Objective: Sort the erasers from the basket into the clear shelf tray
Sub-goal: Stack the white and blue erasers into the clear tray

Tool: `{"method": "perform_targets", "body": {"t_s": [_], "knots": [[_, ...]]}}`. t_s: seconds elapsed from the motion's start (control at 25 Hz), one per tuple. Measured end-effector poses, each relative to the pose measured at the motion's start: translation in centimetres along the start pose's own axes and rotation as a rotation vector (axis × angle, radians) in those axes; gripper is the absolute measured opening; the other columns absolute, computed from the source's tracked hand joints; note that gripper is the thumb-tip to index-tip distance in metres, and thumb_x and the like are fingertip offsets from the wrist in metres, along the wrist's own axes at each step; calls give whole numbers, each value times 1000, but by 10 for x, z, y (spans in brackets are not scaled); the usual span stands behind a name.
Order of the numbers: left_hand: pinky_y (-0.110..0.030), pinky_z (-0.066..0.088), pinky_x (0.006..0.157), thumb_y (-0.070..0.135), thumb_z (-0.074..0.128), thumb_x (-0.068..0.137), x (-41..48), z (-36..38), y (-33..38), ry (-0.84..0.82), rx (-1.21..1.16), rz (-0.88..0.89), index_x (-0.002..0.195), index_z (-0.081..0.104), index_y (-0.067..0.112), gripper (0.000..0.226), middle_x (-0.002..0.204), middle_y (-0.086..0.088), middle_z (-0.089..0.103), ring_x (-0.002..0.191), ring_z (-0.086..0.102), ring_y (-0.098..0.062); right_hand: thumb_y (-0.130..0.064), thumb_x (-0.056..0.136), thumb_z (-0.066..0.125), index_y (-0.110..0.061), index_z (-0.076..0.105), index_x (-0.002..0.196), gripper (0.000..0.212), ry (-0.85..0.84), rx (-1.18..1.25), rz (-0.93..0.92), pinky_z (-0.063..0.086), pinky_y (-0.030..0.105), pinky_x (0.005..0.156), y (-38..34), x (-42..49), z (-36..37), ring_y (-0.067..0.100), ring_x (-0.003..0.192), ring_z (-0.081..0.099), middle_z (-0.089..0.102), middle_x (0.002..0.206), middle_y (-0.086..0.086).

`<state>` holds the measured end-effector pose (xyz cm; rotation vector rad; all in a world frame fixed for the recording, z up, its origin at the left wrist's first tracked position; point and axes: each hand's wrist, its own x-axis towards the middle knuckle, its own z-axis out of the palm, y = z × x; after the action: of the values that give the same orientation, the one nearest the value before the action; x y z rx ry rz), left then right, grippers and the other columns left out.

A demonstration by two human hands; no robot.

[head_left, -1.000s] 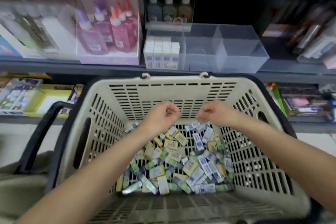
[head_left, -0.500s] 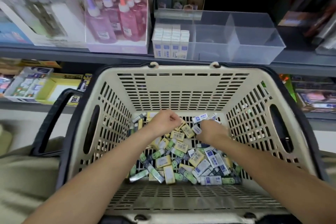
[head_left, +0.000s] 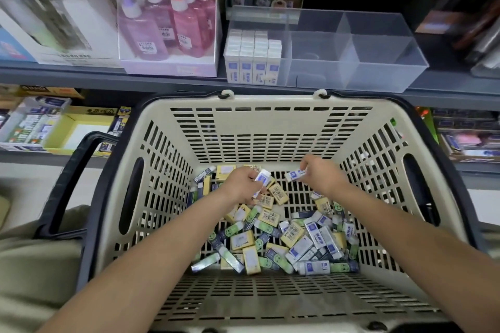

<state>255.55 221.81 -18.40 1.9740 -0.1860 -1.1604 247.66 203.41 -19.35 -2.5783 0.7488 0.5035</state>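
Both hands have come up a little from the heap they were digging in, and now each one has something. The left hand point(head_left: 239, 184) curls its fingers round a small white eraser with a blue label point(head_left: 262, 178); it may hold another one under it, but I cannot tell. The right hand point(head_left: 322, 176) pinches a second white and blue eraser point(head_left: 296, 174) by its end. Both hands hang just above the pile of mixed erasers point(head_left: 284, 235), low inside the cream plastic basket with slots point(head_left: 270, 127). Yellow ones, green smiley ones and more white and blue ones lie jumbled on the basket floor. The clear plastic shelf tray point(head_left: 378, 62) sits on the grey shelf point(head_left: 108, 81) behind the basket and higher up. Its left part has a neat block of standing white erasers point(head_left: 253, 62); the middle and right parts show no such rows. The job looks only just begun, since so many erasers wait in the basket. To do this step well, I think the hands should lift over the far wall of the basket without bumping it, hold firmly so nothing slips back, and carry these two to the left part, where the same kind stands. They should go in upright, label to the front, tight against the row, so the block stays tidy.
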Motion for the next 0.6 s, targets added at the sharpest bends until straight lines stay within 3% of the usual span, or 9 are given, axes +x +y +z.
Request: {"method": "perform_targets", "body": {"t_s": [0.08, 0.16, 0.24, 0.36, 0.48, 0.6], "knots": [[-26, 54, 63, 7, 48, 95, -1, -3, -1, -19, -108, -60, 114, 46, 8, 19, 97, -8, 65, 74, 62, -15, -1, 88, 46, -26, 49, 115, 37, 57, -249, 49, 36, 24, 48, 13, 1, 0, 18, 67, 52, 59, 85, -1], [-28, 54, 66, 6, 51, 93, -1, -4, -1, -33, -122, -67, 116, 44, 8, 24, 107, -12, 64, 76, 62, -17, 5, 88, 40, -28, 46, 126, 51, 25, -365, 53, 34, 22, 47, 23, 3, 4, 19, 66, 51, 56, 83, 1], [-28, 54, 66, 7, 54, 92, -1, -4, -1, -48, -135, -56, 113, 48, 6, 22, 114, -15, 62, 77, 62, -16, 1, 89, 44, -25, 50, 123, 43, 32, -429, 21, 43, 26, 55, 26, 4, 2, 21, 76, 57, 56, 90, 2], [-25, 51, 63, 15, 52, 94, -1, -7, -1, -42, -180, -26, 106, 51, 8, 14, 104, -12, 65, 76, 62, -13, -13, 91, 53, -22, 52, 119, 30, 85, -521, -193, 48, 31, 73, 22, 5, 0, 22, 97, 54, 51, 110, 4], [-21, 50, 62, 11, 47, 97, 0, -12, -1, 11, -217, -17, 117, 52, 7, 21, 101, -10, 65, 79, 62, -14, -21, 94, 51, -24, 52, 99, 6, -70, -129, -341, 43, 22, 61, -6, -2, -5, 16, 84, 56, 54, 92, -6], [-29, 51, 79, 2, 41, 96, 2, -18, -3, -9, -277, -54, 127, 50, 6, 33, 112, -14, 64, 92, 61, -20, -18, 91, 57, -30, 54, 89, 12, -158, 217, -401, 39, 13, 56, -32, -8, -16, 0, 69, 51, 50, 75, -16]]}}
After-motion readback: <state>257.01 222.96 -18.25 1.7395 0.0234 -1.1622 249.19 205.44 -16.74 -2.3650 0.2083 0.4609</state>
